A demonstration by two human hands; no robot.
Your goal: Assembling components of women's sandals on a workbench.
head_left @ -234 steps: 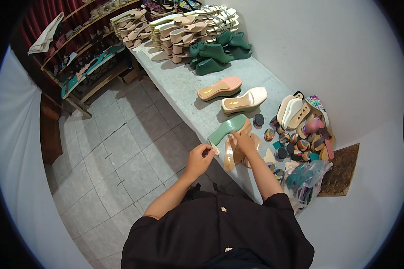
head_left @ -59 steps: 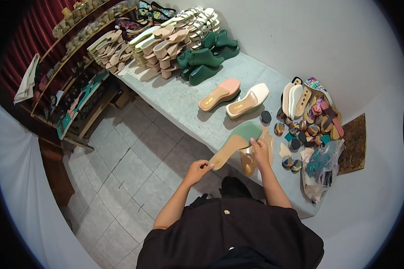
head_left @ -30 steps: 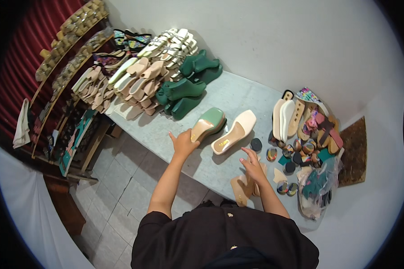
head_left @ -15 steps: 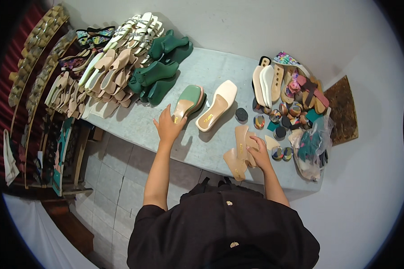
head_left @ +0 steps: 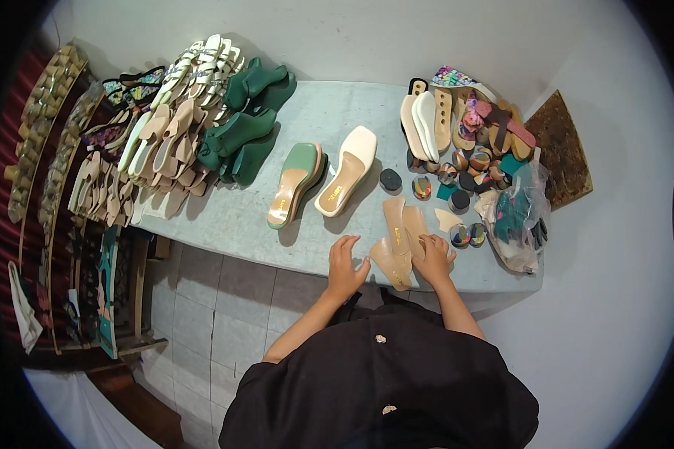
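Observation:
Near the table's front edge, several tan insoles (head_left: pixel 397 238) with gold lettering overlap in a loose fan. My right hand (head_left: pixel 433 263) has its fingers bent around the lower end of the right-hand insole; part of that end is hidden by the hand. To the left of the fan, my left hand (head_left: pixel 344 271) holds nothing, thumb and fingers apart. Farther back stand a green-strapped slide sandal (head_left: pixel 296 183) with a thick pinkish sole and a cream shoe form (head_left: pixel 358 153) with a tan insole, side by side with toes pointing away.
Green shoe lasts (head_left: pixel 243 135) and piled cream and beige sandals (head_left: pixel 176 127) crowd the table's left. At right lie soles (head_left: pixel 424 123), patterned heel pieces (head_left: pixel 421 187), a black heel piece (head_left: pixel 390 179) and a plastic bag (head_left: pixel 513 232). A brown board (head_left: pixel 565 153) leans on the wall.
My left hand has left the green sandal and come right and nearer, beside the insoles. My right hand has shifted slightly toward me and its fingers are more bent. The view has turned slightly.

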